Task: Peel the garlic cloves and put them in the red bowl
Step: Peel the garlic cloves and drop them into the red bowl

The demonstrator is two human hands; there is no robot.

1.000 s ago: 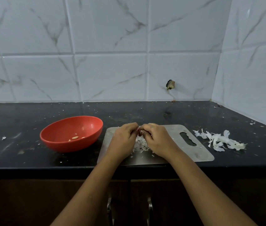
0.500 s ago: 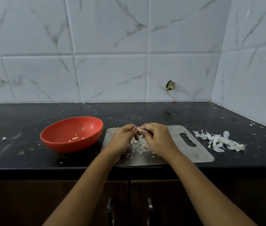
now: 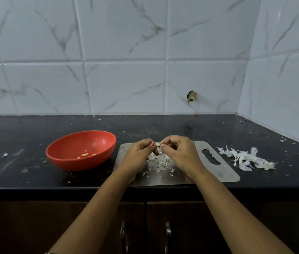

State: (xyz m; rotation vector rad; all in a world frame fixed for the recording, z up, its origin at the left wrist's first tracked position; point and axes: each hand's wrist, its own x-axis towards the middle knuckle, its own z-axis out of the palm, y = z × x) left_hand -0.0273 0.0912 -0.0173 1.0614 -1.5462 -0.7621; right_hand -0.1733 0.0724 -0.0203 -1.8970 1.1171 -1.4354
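A small pale garlic clove is pinched between the fingertips of my left hand and my right hand, a little above a steel cutting board. Bits of papery skin lie heaped on the board under my hands. Left of the board stands the red bowl, with a few peeled cloves at its bottom.
A heap of white garlic skins lies on the black counter right of the board. Tiled walls close off the back and right side. Cabinet doors with metal handles sit below the counter's front edge.
My hands have drawn slightly apart, so the clove between the fingertips now shows. More of the skin heap on the board is exposed.
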